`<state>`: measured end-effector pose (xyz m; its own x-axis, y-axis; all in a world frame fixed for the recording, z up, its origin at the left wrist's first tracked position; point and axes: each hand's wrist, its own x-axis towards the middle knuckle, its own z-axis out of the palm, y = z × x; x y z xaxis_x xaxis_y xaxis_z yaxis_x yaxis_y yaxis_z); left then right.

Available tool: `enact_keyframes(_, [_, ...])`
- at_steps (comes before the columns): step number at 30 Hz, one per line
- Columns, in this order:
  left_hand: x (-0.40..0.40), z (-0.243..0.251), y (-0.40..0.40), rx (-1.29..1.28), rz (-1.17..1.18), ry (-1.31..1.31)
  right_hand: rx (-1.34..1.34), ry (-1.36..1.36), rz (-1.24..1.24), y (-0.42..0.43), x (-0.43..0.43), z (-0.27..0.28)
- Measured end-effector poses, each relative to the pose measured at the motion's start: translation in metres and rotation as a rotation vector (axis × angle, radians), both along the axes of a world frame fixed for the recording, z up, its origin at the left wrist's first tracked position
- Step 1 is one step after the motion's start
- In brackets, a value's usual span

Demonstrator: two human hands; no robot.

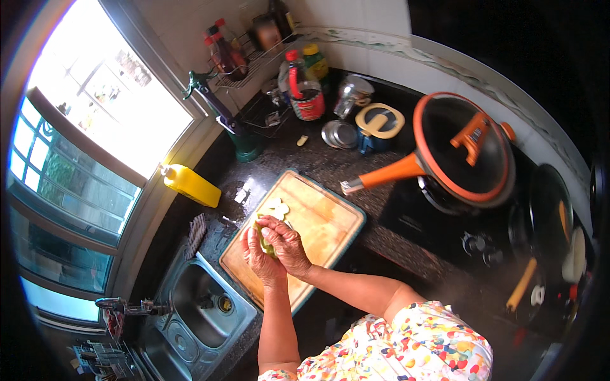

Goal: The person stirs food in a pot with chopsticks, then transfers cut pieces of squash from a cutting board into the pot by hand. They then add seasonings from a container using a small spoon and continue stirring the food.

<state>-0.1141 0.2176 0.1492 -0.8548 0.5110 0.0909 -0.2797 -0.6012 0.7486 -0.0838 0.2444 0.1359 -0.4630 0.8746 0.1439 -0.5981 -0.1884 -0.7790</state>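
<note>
My left hand (259,259) and my right hand (288,247) are together above the wooden cutting board (319,214). Between them they grip a green vegetable piece (268,246), mostly covered by my fingers, so its exact kind is unclear. Just beyond my fingertips, a few pale slices (276,208) lie on the board. The board has a dark green rim and rests on the dark speckled counter.
A steel sink (205,305) with a faucet (133,307) is at the left. The yellow bottle (190,185) stands by the window. Right of the board, an orange-handled lidded pan (462,147) sits on the black stove. Bottles and a blue lidded pot (379,126) line the back.
</note>
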Motion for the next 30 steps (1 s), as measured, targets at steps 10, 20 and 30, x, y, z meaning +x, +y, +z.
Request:
enact_keyframes(10, [0.138,0.043,-0.061,0.013,-0.275,-0.018,0.078,0.014,-0.365,-0.071,0.152,0.054])
enact_keyframes(20, [0.37,0.12,-0.026,0.066,-0.832,0.219,0.242,0.144,-0.825,-0.056,0.386,0.112])
enact_keyframes(30, [0.692,0.121,0.016,0.126,-1.325,0.183,0.25,0.182,-1.346,-0.035,0.697,0.113])
